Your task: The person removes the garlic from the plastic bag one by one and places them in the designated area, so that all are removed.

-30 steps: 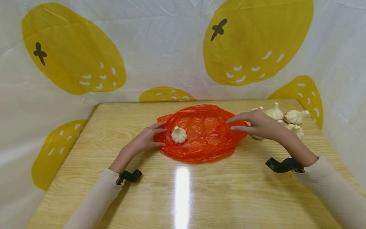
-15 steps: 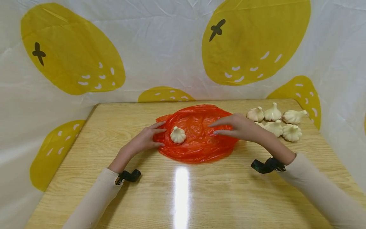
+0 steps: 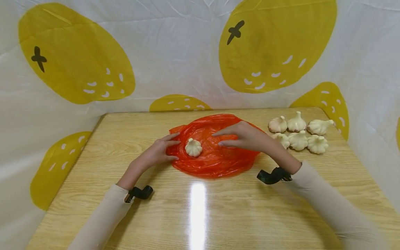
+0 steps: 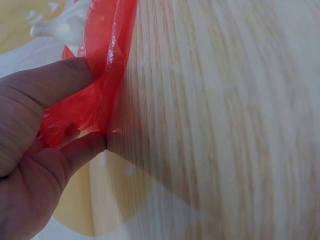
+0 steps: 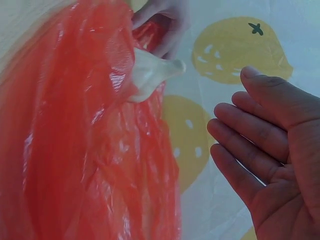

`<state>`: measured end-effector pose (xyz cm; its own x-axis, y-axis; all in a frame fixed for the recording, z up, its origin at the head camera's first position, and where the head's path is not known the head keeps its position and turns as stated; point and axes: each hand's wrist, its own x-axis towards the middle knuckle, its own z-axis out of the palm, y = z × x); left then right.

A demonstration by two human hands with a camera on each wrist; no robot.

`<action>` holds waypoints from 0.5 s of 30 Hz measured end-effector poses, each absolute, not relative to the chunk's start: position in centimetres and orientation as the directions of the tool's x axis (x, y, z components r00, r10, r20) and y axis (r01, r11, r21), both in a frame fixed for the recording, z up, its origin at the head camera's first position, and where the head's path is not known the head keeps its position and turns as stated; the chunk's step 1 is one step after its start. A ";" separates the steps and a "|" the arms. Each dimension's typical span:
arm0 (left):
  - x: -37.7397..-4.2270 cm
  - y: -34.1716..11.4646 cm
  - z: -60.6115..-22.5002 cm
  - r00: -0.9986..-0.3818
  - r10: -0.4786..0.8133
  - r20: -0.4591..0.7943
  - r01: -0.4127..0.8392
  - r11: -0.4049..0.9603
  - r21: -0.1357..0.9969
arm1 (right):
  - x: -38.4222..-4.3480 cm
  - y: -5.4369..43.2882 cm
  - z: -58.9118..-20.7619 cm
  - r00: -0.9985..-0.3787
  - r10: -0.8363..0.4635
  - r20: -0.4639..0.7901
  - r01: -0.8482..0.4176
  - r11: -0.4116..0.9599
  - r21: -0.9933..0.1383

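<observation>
A red plastic bag [image 3: 218,163] lies spread with its mouth up on the table. One garlic bulb [image 3: 193,148] sits inside, toward the bag's left end. My left hand [image 3: 156,151] touches the left edge of the bag, thumb and fingers spread apart there. In the left wrist view, the thumb lies against the red film and a fingertip is down by the tabletop. Nothing is held in my right hand [image 3: 242,137], which is over the right half of the bag. Its palm and relaxed fingers show in the right wrist view, apart from the garlic bulb [image 5: 150,74].
Several more garlic bulbs [image 3: 298,140] stand in two rows at the table's back right. The wooden table [image 3: 250,211] ends at a cloth backdrop [image 3: 175,52] printed with yellow shapes. Dark wrist cameras [image 3: 270,176] jut inward from both wrists.
My right hand has moved left over the bag, from its right rim toward the bulb inside, bringing the bulbs at the back right into view. The left hand has stayed at the bag's left edge.
</observation>
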<state>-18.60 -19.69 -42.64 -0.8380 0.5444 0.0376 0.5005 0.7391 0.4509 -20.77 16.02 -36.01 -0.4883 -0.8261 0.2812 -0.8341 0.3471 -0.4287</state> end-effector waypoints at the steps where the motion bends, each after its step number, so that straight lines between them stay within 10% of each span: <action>1: -18.6 -19.7 -42.7 -0.838 0.545 0.037 0.501 0.738 0.452 | -20.9 15.8 -36.1 -0.485 -0.827 0.283 -0.833 0.340 -0.436; 15: -18.4 -19.6 -42.5 -0.843 0.536 0.035 0.488 0.737 0.467 | -22.6 12.1 -36.3 -0.448 -0.872 0.197 -0.822 0.316 -0.474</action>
<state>-18.42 -19.62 -42.49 -0.8432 0.5364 0.0351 0.4884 0.7373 0.4668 -22.59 12.10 -36.34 -0.4482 -0.8720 0.1967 -0.8222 0.3157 -0.4737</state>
